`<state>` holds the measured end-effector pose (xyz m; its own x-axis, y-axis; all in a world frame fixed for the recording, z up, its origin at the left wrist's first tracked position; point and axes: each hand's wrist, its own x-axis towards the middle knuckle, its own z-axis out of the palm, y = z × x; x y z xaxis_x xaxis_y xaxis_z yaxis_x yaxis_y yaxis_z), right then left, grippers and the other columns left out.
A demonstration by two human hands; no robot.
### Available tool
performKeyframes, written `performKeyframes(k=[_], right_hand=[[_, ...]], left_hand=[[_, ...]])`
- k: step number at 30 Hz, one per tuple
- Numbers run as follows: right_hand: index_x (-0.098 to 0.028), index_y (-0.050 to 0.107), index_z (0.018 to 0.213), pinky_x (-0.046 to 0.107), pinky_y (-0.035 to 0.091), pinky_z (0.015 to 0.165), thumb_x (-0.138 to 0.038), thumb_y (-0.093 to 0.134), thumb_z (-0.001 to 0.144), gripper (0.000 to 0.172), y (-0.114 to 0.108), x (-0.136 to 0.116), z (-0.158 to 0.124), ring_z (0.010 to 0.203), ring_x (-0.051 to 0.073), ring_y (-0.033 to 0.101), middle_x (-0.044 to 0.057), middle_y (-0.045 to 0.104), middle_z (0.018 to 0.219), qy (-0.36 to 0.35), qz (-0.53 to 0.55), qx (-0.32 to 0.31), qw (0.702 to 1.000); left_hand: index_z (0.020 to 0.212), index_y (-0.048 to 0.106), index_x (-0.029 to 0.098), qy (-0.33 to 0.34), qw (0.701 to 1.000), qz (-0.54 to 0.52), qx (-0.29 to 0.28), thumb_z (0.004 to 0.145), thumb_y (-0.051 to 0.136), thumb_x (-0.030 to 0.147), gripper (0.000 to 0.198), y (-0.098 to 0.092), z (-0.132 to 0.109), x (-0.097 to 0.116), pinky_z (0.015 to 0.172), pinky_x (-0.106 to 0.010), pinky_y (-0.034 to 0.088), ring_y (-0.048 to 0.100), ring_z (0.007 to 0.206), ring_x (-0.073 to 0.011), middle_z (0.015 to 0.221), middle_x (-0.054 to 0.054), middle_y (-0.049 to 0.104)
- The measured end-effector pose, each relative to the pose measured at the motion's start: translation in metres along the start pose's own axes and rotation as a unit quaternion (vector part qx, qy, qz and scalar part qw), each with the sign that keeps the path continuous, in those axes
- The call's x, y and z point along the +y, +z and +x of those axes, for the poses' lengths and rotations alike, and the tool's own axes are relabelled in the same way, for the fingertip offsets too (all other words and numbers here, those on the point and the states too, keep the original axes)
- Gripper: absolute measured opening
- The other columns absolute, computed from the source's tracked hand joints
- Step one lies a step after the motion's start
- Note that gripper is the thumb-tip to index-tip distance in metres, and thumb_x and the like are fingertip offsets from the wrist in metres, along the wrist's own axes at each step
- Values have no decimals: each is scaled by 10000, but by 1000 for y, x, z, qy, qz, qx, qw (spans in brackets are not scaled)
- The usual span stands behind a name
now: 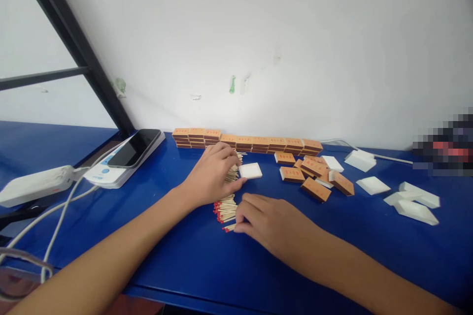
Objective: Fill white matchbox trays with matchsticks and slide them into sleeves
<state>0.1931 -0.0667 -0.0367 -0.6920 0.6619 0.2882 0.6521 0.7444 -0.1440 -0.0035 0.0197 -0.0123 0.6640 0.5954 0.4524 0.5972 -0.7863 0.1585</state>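
Observation:
A heap of red-tipped matches [226,206] lies on the blue table [192,251] between my hands. My left hand [212,173] rests over the far part of the heap, fingers curled round a bundle of matches. My right hand [268,221] lies palm down at the near side, fingers closed and pinching matches at the heap's edge. A white inner tray [250,171] sits just right of my left fingertips.
A row of stacked orange matchboxes [247,142] lines the wall. Loose orange boxes [314,174] and white trays [406,197] lie to the right. At the left are a phone [135,147] on a white device, a white power block [35,184] and cables.

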Motion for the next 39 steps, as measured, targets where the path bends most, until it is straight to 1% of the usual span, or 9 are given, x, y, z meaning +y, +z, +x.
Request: performKeyframes(k=[6,10,18,23,27,30,32,35,39], right_hand=[[-183,628,936,307,356,597,-378,418,1122,342,-42,47,2,737,169,608,50,653,866,31,-141,98,985],[-180,617,940,288,364,589,-380,399,1126,349,-51,68,1,720,156,614,50,665,883,44,-151,108,982],[-164,624,931,295,360,593,-310,443,1112,294,-30,65,3,713,168,610,51,653,854,27,-206,125,970],[-167,625,934,302,337,571,-314,483,1099,263,-26,63,3,736,178,613,43,646,853,33,-193,127,972],[-160,640,942,310,351,597,-291,500,1089,242,-28,58,4,757,188,609,48,652,860,28,-163,131,978],[-168,650,922,304,380,649,-281,532,1073,223,-32,49,4,752,177,587,35,640,843,35,-82,141,986],[-181,661,911,285,392,663,-269,598,1042,169,-32,40,5,716,150,563,7,623,818,35,17,102,994],[-199,695,947,258,394,655,-219,677,985,47,-28,23,5,684,121,538,-19,614,817,20,136,-2,991],[-193,723,1021,271,389,667,-232,689,976,68,-18,10,3,733,137,555,6,649,888,8,154,-60,986]], left_hand=[[1029,717,180,18,1000,-2,2,914,744,404,254,2,1,-1,1034,-473,461,577,1161,-282,1143,-79,710],[1055,727,187,31,999,-12,8,901,773,395,263,1,1,-1,1029,-466,459,584,1177,-280,1153,-75,714],[1125,724,194,73,997,-32,26,885,803,408,331,1,1,-1,1067,-441,446,585,1221,-274,1132,-55,749],[1115,729,185,64,997,-38,34,861,829,392,342,1,0,1,1051,-447,458,611,1192,-277,1059,-55,771],[1110,733,177,56,997,-32,37,857,831,373,335,1,0,0,1037,-455,464,621,1177,-281,1038,-64,776],[1101,730,172,48,998,-22,39,866,821,363,317,2,0,-3,1023,-455,462,621,1173,-281,1048,-69,775],[1100,731,175,39,998,-18,38,871,817,370,313,2,0,-5,1015,-453,462,619,1173,-281,1062,-70,771],[1105,730,179,30,999,-15,35,876,811,378,313,2,1,-6,1007,-446,463,615,1167,-274,1068,-66,764],[1102,731,174,31,999,-14,38,878,810,369,307,1,1,-5,1006,-442,462,616,1152,-265,1033,-52,766]])
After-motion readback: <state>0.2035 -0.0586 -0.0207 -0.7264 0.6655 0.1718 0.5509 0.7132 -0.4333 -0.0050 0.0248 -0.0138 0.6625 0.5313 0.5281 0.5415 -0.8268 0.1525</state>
